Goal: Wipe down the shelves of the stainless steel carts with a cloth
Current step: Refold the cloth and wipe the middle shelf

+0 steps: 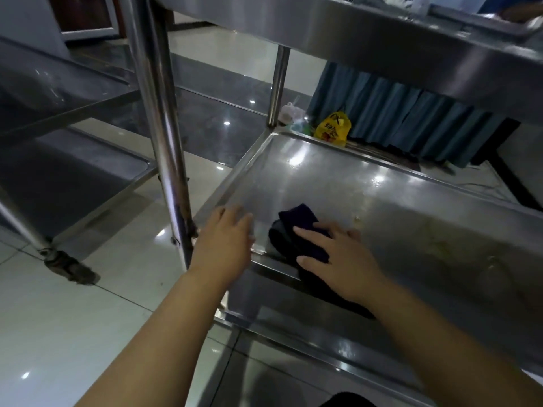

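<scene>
A dark navy cloth (296, 230) lies bunched on the middle shelf (338, 183) of the stainless steel cart, near its front left corner. My right hand (338, 257) presses flat on the cloth, fingers spread over it. My left hand (226, 239) rests with its fingers on the shelf's front left rim, beside the cart's upright post (164, 136), holding nothing. The shelf surface is shiny with dull yellowish smears toward the right (440, 245).
The cart's top shelf (382, 39) overhangs above. A lower shelf (323, 362) shows below. A second steel cart (58, 118) stands at the left on a castor (70, 268). A yellow bag (333, 129) and blue pleated fabric (411, 113) lie behind, on the tiled floor.
</scene>
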